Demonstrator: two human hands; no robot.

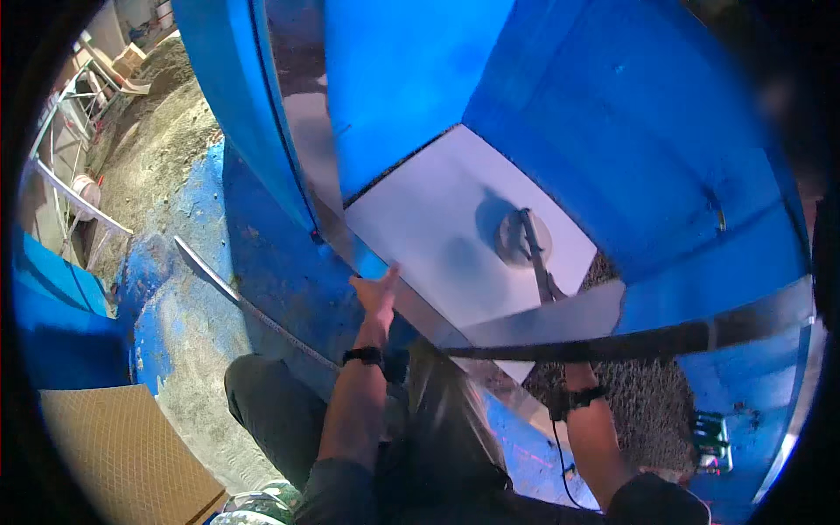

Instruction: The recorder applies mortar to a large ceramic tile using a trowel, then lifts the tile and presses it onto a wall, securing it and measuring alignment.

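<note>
A white square tile (429, 206) lies between blue walls, with dark, crumbly mortar along its right edge. Near the tile's left edge my left hand (378, 296) is open, fingers and thumb apart, holding nothing. A tool with a round, pale head (525, 238) and a dark handle hangs over the tile, casting shadows on it. That handle runs toward my right hand, which is hidden behind a long grey bar (612, 344); only the wrist and forearm show below it. By the line of the arm, my right hand grips the handle. Dark bands circle both wrists.
Blue walls (647, 157) enclose the tile. A pale, marked strip (232, 293), like a measuring tape, curves across the dusty floor at left. Beyond are a sandy heap (166, 131) and a white metal frame (57, 175). A tan gridded sheet (122, 446) lies lower left; a small green-black device (713, 442) lower right.
</note>
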